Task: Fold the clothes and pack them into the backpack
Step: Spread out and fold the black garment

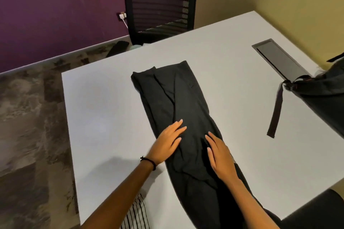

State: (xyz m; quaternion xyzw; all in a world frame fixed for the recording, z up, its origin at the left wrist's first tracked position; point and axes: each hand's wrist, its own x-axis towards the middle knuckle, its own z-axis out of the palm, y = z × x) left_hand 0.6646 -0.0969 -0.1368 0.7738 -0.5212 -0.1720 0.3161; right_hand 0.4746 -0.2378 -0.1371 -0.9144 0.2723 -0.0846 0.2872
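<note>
A black garment (178, 102), folded into a long narrow strip, lies across the white table (111, 109) from the middle toward the near edge. My left hand (168, 142) lies flat on its left side with straight fingers. My right hand (220, 156) presses flat on the cloth just to the right. A dark backpack (323, 91) sits at the table's right edge, partly cut off by the frame, with one black strap (277, 109) trailing over the tabletop.
A black mesh office chair (160, 3) stands behind the table's far edge. A dark cable hatch (279, 57) is set into the table at the back right. Striped cloth (135, 214) shows at the near edge below my left arm. Patterned carpet (28, 117) lies to the left.
</note>
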